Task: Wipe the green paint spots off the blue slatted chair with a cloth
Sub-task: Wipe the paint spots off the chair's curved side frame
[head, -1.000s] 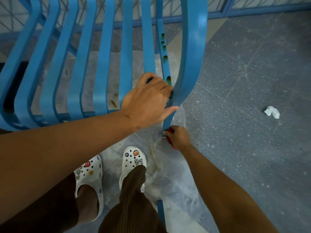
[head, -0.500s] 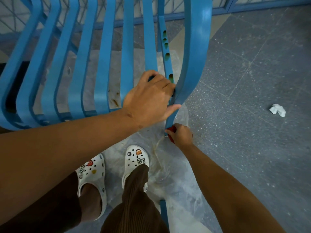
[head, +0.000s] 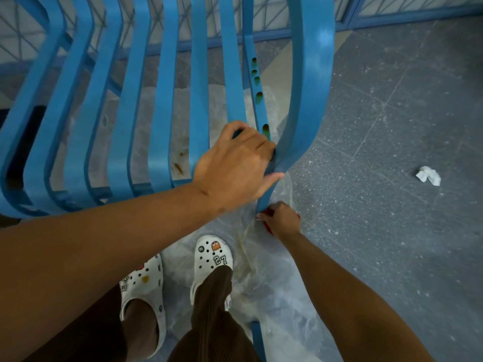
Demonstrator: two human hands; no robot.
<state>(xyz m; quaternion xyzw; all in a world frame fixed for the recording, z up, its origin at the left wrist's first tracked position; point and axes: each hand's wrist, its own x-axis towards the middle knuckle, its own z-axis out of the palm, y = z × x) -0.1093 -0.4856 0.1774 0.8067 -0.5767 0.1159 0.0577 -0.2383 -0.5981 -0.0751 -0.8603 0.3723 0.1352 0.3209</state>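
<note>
Little has changed over the last second; left hand (head: 236, 163) still grips the blue slatted chair (head: 167, 100); right hand (head: 281, 219) keeps the red cloth (head: 268, 227) clenched low on the frame; green paint spots (head: 258, 96) remain above, unwiped.
</note>
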